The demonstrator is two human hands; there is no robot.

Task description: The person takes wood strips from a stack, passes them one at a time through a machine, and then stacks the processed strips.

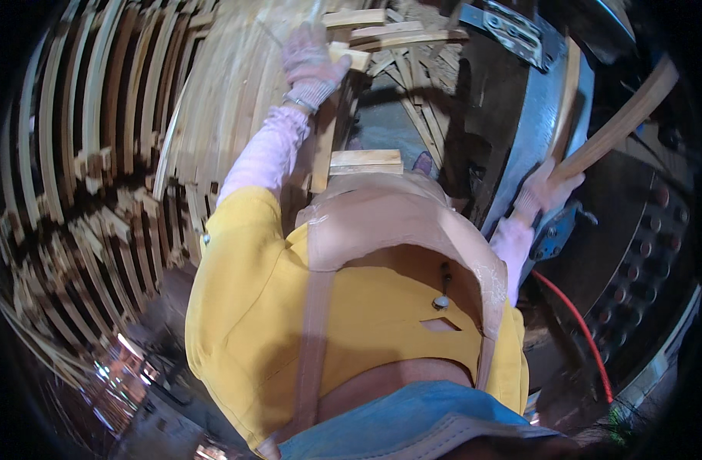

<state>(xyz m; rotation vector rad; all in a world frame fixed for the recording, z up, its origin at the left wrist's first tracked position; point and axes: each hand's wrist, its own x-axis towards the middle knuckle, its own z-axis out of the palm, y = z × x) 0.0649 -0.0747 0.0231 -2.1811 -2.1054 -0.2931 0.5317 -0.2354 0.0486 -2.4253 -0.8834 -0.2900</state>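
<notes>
My left hand (312, 65), in a pale knitted glove, reaches out over a bed of long wooden strips (236, 69). Its fingers point away with the thumb apart, slightly blurred, and nothing shows gripped in them. Short wooden blocks (355, 58) lie just right of it. On the right side, my gloved right hand (549, 188) is closed round the near end of a curved wooden strip (623, 115), which slants up and away to the right. Beneath that hand runs the metal edge of a machine table (512, 153).
Stacked wooden slats (82, 115) fill the left side. A metal machine fitting (512, 34) stands at the far right. Loose offcuts (420, 100) lie beyond my apron. A red hose (581, 322) and a panel with round buttons (634, 268) are at the right.
</notes>
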